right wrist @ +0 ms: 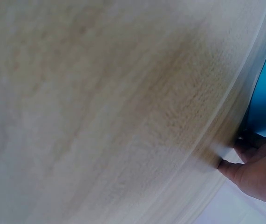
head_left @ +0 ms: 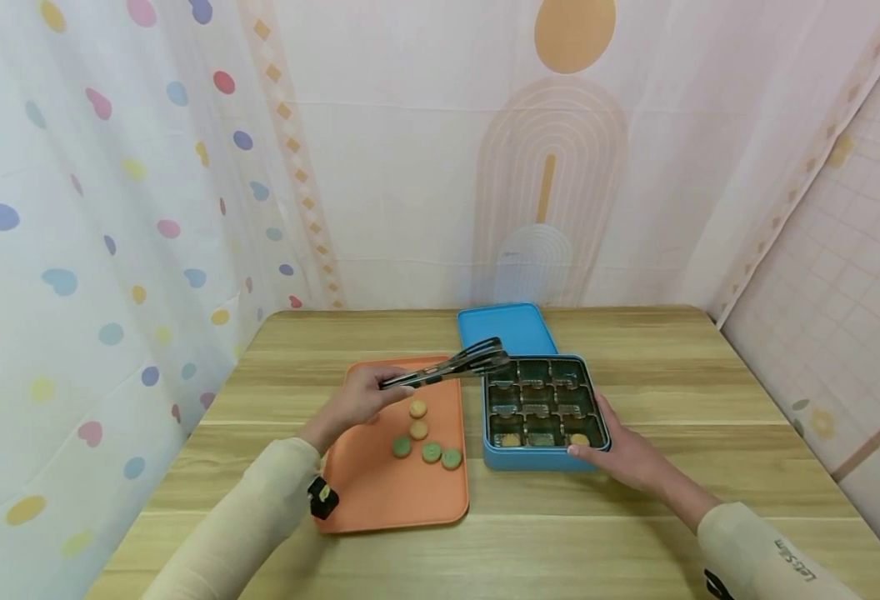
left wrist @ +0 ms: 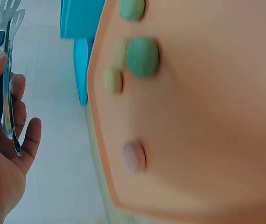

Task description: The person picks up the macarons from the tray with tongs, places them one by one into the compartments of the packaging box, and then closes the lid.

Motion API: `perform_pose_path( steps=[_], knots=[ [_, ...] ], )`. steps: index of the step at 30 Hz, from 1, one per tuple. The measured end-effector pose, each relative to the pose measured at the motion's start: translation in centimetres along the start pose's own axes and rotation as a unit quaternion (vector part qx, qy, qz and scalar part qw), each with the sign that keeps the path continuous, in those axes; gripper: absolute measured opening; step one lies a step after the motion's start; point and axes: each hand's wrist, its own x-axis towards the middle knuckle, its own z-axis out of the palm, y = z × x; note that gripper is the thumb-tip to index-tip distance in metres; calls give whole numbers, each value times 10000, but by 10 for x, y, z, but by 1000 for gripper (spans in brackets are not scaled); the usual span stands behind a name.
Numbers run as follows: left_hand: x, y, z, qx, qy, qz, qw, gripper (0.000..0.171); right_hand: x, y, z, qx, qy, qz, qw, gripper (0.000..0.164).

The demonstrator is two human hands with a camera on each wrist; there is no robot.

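My left hand point(head_left: 365, 398) holds a pair of metal tongs point(head_left: 447, 368) with dark grips, raised over the back of the orange tray point(head_left: 387, 500). Nothing shows between the tongs' slotted ends, which overlap the left rim of the blue box point(head_left: 537, 459). On the tray lie two yellow macarons point(head_left: 418, 409), three green macarons point(head_left: 431, 452) and a pink macaron point(left wrist: 134, 156). My right hand point(head_left: 631, 454) grips the box's right front corner, thumb at the front rim. A dark divided insert point(head_left: 536, 400) fills the box; yellow macarons point(head_left: 578, 439) sit in its front left and front right compartments.
A flat blue lid point(head_left: 507, 327) lies behind the box, near the table's back edge. The wood-grain table point(head_left: 635, 517) carries everything. Patterned curtains point(head_left: 410, 167) hang close behind and along both sides.
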Motion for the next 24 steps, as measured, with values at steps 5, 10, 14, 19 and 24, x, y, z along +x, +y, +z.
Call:
perform_pose_path(
  steps=[5,10,14,19,24],
  knots=[
    [-12,-13,-19,-20,136,-104,9999,24,0,0,0,-28,7,31,10000,110],
    [-26,-27,-34,319,312,-401,9982,27,0,0,0,-3,-3,70,10000,110],
    [-37,-38,-44,405,460,-552,9966,25,1,0,0,6,-8,82,10000,110],
    [-53,-50,-56,610,586,-656,9943,27,1,1,0,-7,4,98,10000,110],
    [-72,-60,-67,718,682,-828,9916,30,0,0,0,0,-7,110,9999,110]
  ],
)
